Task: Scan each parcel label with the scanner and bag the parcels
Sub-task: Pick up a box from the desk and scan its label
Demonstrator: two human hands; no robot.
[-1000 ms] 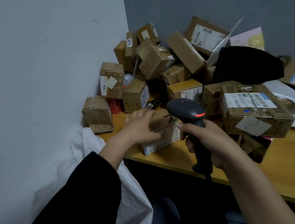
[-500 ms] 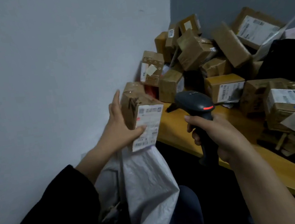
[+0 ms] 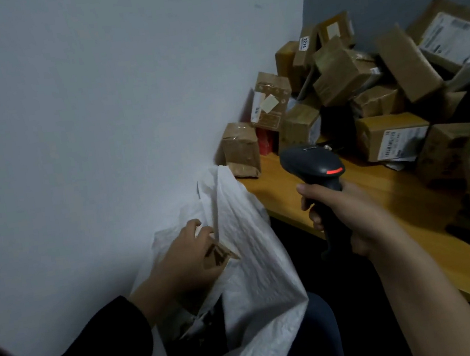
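White bag [image 3: 250,254] — black scanner [image 3: 313,166] — brown parcels [image 3: 343,75]

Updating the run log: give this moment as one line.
left hand: holds cardboard parcel in white sack mouth | right hand: grips scanner | parcel pile: on table

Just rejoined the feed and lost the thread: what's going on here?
A person is bagging parcels. The left hand holds a small cardboard box at the mouth of a white sack that stands by the wall. The right hand grips a black scanner above the edge of the wooden table, with its red light on. A pile of boxes lies on the table, not yet bagged.
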